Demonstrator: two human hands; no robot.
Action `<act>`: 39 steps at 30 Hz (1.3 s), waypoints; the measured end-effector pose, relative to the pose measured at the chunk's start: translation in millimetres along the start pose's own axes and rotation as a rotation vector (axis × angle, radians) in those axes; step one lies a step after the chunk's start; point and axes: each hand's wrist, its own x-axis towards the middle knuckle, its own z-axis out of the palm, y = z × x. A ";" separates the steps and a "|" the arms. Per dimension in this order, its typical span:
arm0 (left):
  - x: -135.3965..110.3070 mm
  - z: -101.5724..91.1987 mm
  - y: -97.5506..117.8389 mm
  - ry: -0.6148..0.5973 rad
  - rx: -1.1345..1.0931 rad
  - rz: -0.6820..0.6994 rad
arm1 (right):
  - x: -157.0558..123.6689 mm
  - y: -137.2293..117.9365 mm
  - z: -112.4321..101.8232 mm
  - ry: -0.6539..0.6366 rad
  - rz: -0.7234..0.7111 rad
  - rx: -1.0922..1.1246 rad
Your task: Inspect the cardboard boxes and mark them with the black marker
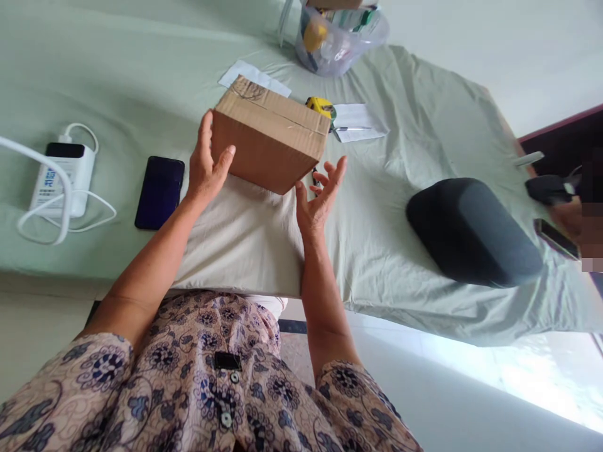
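A brown cardboard box (268, 138) is tilted above the cloth-covered table, a taped seam along its top. My left hand (207, 166) grips its left end, fingers along the side and thumb at the front face. At the lower right corner, my right hand (320, 198) is spread open, its thumb tip close to the box edge; whether it touches I cannot tell. A small dark object (315, 180) shows partly behind the right fingers. Behind the box lie a yellow-green tape measure (320, 107) and a pen (353, 129) on a paper sheet (360, 116).
A dark phone (160, 191) and a white power bank (68, 176) with a looped cable lie left. A clear plastic basket (339, 41) of items stands at the back. A black rounded case (473, 232) sits right, near another person's hand (568, 216).
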 end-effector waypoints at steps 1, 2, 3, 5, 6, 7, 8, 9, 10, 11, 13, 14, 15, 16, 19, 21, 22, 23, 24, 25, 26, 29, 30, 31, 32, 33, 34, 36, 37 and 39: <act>-3.1 2.0 3.9 0.004 0.010 -0.004 | 0.3 -1.3 0.0 0.020 -0.024 -0.016; -5.7 3.4 8.5 0.013 0.016 -0.011 | 0.5 -1.9 0.4 0.033 -0.045 -0.027; -7.9 4.2 13.4 0.023 0.017 -0.014 | 0.6 -1.8 1.3 0.040 -0.066 -0.032; -10.8 4.6 22.6 0.064 0.032 -0.008 | 0.6 -0.3 3.1 0.041 -0.109 -0.031; -11.5 4.6 26.6 0.090 0.035 -0.001 | 0.7 0.8 3.8 0.036 -0.128 -0.027; -12.0 4.6 30.2 0.113 0.035 0.007 | 0.9 1.8 4.2 0.029 -0.141 -0.024; -12.4 4.7 33.4 0.130 0.022 0.009 | 1.1 2.5 4.4 0.025 -0.147 -0.028; -12.6 5.0 36.3 0.137 -0.006 0.007 | 1.4 2.6 4.3 0.023 -0.150 -0.040; -12.8 5.4 38.9 0.137 -0.042 0.001 | 1.6 1.9 4.2 0.027 -0.149 -0.062; -13.1 5.8 41.2 0.131 -0.078 -0.008 | 1.8 0.2 4.0 0.039 -0.147 -0.092; -13.6 6.5 44.4 0.126 -0.120 -0.030 | 1.5 -6.7 3.5 0.093 -0.137 -0.157; -13.8 6.8 45.1 0.125 -0.122 -0.041 | 1.0 -12.1 3.1 0.124 -0.126 -0.187; -14.0 7.0 45.1 0.121 -0.107 -0.049 | 0.3 -18.6 2.4 0.148 -0.109 -0.216; -14.2 7.2 44.5 0.113 -0.086 -0.055 | -0.6 -26.1 1.4 0.165 -0.090 -0.242; -14.8 8.6 41.4 0.070 -0.022 -0.063 | -3.3 -50.6 -2.5 0.143 -0.065 -0.315; -15.5 10.2 41.2 0.060 0.004 -0.080 | -4.2 -65.4 -4.2 0.088 -0.082 -0.346; -16.0 11.2 42.3 0.064 0.007 -0.092 | -4.3 -71.8 -4.2 0.045 -0.095 -0.356; -16.6 12.2 44.1 0.069 0.007 -0.102 | -4.4 -77.6 -3.7 -0.008 -0.108 -0.360; -17.5 13.4 46.4 0.078 0.009 -0.105 | -4.4 -82.8 -2.7 -0.066 -0.123 -0.358; -18.6 14.8 48.8 0.085 0.012 -0.103 | -4.7 -87.7 -1.3 -0.126 -0.138 -0.351; -19.9 16.3 51.2 0.088 0.017 -0.096 | -5.3 -92.3 0.3 -0.184 -0.154 -0.339; -25.1 21.1 55.8 0.079 0.025 -0.055 | -9.4 -104.2 4.7 -0.321 -0.188 -0.309; -26.9 22.5 56.4 0.072 0.027 -0.041 | -11.2 -107.2 5.7 -0.347 -0.198 -0.307; -28.6 23.5 56.5 0.063 0.030 -0.029 | -12.8 -109.5 6.4 -0.366 -0.208 -0.309; -29.9 24.1 56.4 0.054 0.034 -0.020 | -14.1 -111.1 6.9 -0.376 -0.216 -0.314; -30.7 24.3 56.2 0.044 0.038 -0.016 | -14.7 -111.8 7.1 -0.378 -0.223 -0.320; -30.9 24.1 56.0 0.034 0.045 -0.017 | -14.6 -111.6 7.2 -0.370 -0.228 -0.328; -29.1 23.1 56.2 0.012 0.057 -0.039 | -12.2 -108.5 6.6 -0.331 -0.231 -0.351; -27.3 22.5 56.6 0.006 0.059 -0.057 | -10.2 -105.3 5.7 -0.300 -0.227 -0.360; -22.8 21.7 58.1 0.017 0.051 -0.090 | -5.1 -95.2 2.6 -0.225 -0.198 -0.361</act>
